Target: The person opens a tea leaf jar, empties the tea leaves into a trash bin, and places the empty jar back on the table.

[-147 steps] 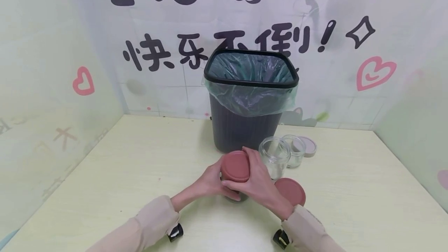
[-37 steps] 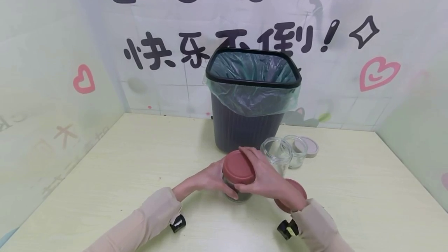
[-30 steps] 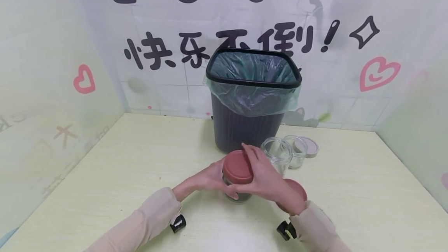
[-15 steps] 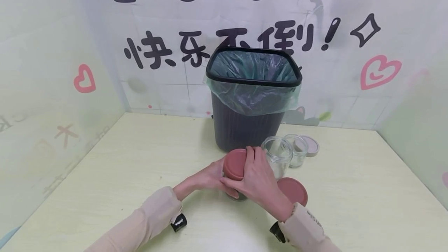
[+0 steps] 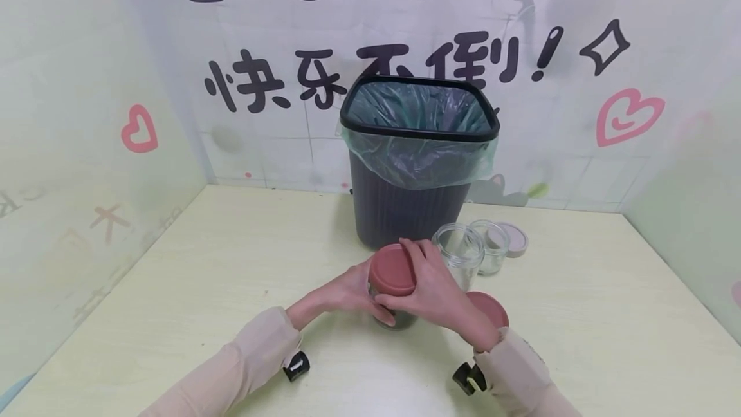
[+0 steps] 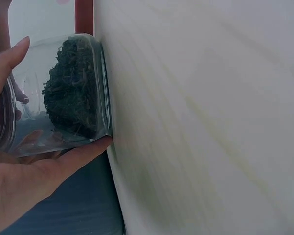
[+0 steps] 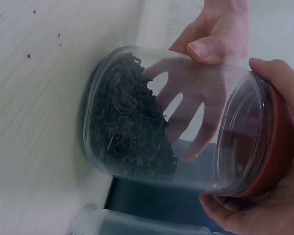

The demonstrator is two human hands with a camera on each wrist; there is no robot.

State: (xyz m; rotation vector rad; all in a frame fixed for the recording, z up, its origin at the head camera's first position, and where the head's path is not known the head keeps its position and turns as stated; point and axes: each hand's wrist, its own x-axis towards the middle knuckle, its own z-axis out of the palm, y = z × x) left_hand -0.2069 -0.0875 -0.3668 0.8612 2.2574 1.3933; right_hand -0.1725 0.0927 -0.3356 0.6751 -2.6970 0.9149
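Note:
A clear glass jar stands upright on the table, partly filled with dark, curled dried leaves that look like tea. On its mouth sits a reddish-pink lid. My left hand grips the jar's body from the left, thumb on the near side; its fingers show through the glass in the right wrist view. My right hand holds the lid from the right, thumb at the near edge and fingers at the far edge. The left wrist view shows the leaves near the jar's base.
Right of the jar stand an open larger glass jar and a smaller one. A pale lid lies behind them, and another red lid is partly under my right forearm. A lined bin stands behind. Dark crumbs dot the table.
My right hand turns back and forth on the lid, and its wrist has swung outward since half a second ago. The left hand and jar stay nearly in place.

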